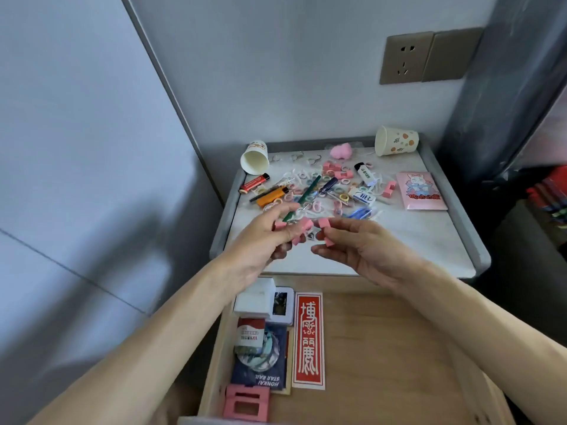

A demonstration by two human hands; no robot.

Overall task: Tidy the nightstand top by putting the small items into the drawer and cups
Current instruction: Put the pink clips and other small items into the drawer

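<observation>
Pink blocks (302, 225), probably light rigid foam, pinch easily by flat sides: left hand (267, 240) grips several, right hand (365, 250) pinches one; drawer (383, 348) at six o'clock.

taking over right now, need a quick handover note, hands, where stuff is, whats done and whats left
Left hand grips pink blocks; right hand pinches one more pink block, both over the front edge of the nightstand top.
Drawer open; cards and a pink frame lie along its left side.
Left cup and right cup lie on their sides at the back, nothing visible inside.
Left to do: nearly everything: orange lighter, screwdriver, pink packet, rings lie in the pile.
</observation>
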